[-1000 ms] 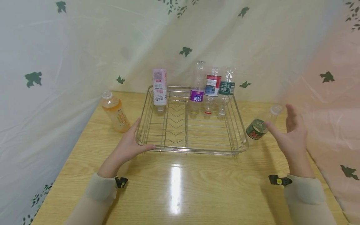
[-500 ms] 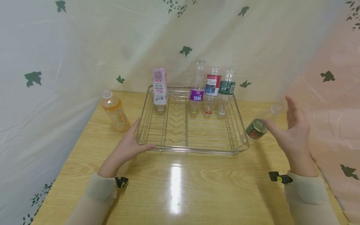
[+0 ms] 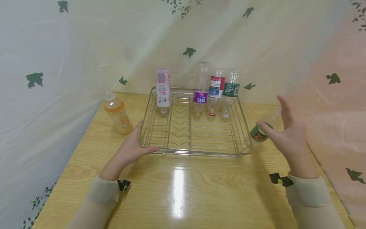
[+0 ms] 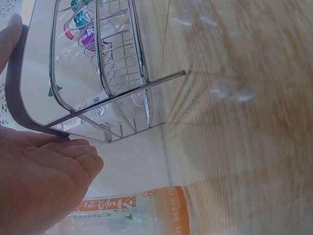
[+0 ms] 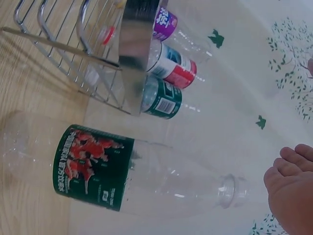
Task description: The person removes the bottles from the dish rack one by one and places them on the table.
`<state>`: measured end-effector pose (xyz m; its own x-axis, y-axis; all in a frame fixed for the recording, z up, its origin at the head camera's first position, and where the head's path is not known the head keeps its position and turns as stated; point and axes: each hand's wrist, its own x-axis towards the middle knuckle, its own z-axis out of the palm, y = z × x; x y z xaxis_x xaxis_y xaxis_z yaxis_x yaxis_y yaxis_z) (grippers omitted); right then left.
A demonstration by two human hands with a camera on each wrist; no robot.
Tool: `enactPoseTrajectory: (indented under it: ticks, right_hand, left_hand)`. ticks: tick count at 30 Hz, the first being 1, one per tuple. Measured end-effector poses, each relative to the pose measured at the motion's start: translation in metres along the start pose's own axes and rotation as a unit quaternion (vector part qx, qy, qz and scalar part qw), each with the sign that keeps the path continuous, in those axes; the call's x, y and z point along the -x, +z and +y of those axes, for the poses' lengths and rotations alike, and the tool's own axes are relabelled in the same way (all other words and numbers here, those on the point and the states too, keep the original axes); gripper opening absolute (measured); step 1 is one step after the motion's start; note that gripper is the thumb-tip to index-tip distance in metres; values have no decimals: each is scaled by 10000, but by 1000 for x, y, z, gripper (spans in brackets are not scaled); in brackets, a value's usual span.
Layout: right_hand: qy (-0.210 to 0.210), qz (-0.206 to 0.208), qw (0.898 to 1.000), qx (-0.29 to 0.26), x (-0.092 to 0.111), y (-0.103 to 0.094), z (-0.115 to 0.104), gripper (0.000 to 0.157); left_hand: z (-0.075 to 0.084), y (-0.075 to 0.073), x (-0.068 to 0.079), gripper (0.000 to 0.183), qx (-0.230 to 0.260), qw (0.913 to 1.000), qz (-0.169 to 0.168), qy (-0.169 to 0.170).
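Observation:
My left hand (image 3: 130,148) rests at the near left corner of a wire dish rack (image 3: 160,152). Its thumb lies along the front rim and its straight fingers along the left side; in the left wrist view they touch the rim (image 4: 19,98). My right hand (image 3: 290,136) is spread, thumb and fingers apart, over a clear plastic bottle with a green label (image 3: 261,132). That bottle stands on the table right of the rack, its upper part partly hidden. In the right wrist view a gap shows between the fingers (image 5: 293,176) and the bottle neck (image 5: 232,191).
Upside down at the rack's back stand a pink-white bottle (image 3: 163,89), a purple-labelled bottle (image 3: 200,97), a red-labelled bottle (image 3: 216,86) and a dark-green-labelled bottle (image 3: 230,90). An orange-labelled bottle (image 3: 118,114) stands upright left of the rack. A patterned sheet (image 3: 100,47) hangs behind the table.
My right hand moves left, nearer the green-labelled bottle, and now covers more of it. My left hand and the rack stay where they were.

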<state>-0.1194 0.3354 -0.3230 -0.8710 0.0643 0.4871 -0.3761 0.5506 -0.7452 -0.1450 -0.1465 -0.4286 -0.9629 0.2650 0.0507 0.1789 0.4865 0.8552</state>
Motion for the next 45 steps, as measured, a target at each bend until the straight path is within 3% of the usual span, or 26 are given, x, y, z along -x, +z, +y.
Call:
enactPoseTrajectory:
  ticks: [14,24,37,45]
  right_hand:
    - [-536,-425,9971,319,-2,16,-45,93]
    - [-353,-718,9953,550,-11,23,-25,95]
    - [-124,-1042,9930,542,-16,38,-30,96]
    - [-294,-1184,9911,539,-18,45,-37,96]
  left_hand:
    - [0,0,2,126,-6,10000,18,-17]
    - [1,0,2,127,-75,10000,38,15]
    - [-1,0,-1,134,-221,9997,9,-109]
    - [-3,0,-1,136,-322,9993,-37,-169]
